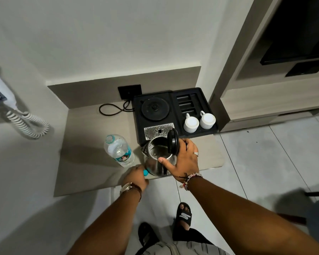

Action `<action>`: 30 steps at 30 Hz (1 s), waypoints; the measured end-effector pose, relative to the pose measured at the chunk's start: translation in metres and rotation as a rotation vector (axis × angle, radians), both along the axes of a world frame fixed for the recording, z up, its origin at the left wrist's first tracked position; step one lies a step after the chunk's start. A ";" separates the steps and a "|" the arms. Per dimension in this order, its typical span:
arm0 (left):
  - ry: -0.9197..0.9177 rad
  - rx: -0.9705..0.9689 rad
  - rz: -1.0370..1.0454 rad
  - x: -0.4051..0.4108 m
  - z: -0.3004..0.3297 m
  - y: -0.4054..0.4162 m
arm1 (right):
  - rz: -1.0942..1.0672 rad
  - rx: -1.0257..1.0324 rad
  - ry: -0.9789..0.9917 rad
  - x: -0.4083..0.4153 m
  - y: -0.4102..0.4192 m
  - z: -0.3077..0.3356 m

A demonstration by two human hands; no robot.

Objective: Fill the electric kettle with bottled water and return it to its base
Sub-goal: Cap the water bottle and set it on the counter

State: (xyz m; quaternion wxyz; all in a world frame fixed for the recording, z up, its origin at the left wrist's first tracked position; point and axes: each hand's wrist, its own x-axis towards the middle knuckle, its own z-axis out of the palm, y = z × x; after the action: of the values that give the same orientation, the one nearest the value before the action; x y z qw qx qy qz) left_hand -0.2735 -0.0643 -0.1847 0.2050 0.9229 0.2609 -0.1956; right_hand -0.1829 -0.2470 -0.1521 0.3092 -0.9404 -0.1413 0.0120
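Observation:
A steel electric kettle (156,162) stands near the counter's front edge, its black lid (173,141) flipped up and the inside showing. My right hand (182,159) grips the kettle at its handle side, thumb across the rim. A clear water bottle (119,150) with a blue-green label stands uncapped just left of the kettle. My left hand (136,176) is below the bottle, fingers closed on a small turquoise bottle cap (145,172). The round black kettle base (155,108) sits bare in a black tray (175,94) farther back.
Two white cups (191,123) lie upturned in the tray's right half, and a perforated metal drip grate (155,130) sits in front of the base. A black cord (112,109) runs to a wall socket (130,91). A wall phone with coiled cord (26,122) hangs left.

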 end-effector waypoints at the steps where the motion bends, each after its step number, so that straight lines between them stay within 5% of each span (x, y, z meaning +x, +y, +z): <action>1: -0.008 0.034 -0.029 0.002 -0.004 -0.002 | 0.001 0.003 -0.004 0.000 0.000 0.000; 8: -0.034 0.056 0.004 -0.016 -0.015 0.008 | -0.011 -0.006 -0.024 -0.002 0.001 0.001; 11: -0.040 0.004 0.190 -0.043 -0.004 0.026 | -0.014 -0.009 -0.001 -0.003 0.000 0.004; 15: -0.545 -0.003 0.515 -0.060 0.043 0.063 | 0.001 -0.004 0.003 -0.004 0.000 0.010; 19: -0.950 0.151 0.405 -0.028 0.128 0.082 | 0.000 -0.008 0.026 -0.006 -0.001 0.014; 24: -0.620 0.173 0.109 0.001 0.196 0.084 | 0.007 -0.030 0.042 -0.009 0.000 0.020; 30: -0.473 0.178 0.153 0.005 0.203 0.077 | 0.040 -0.057 0.054 -0.006 -0.005 0.027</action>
State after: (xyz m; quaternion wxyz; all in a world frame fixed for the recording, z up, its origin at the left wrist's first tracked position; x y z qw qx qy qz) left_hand -0.2687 0.0129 0.0183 0.1927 0.9348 0.2911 0.0656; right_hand -0.1890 -0.2519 -0.1255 0.2856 -0.9451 -0.1512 0.0475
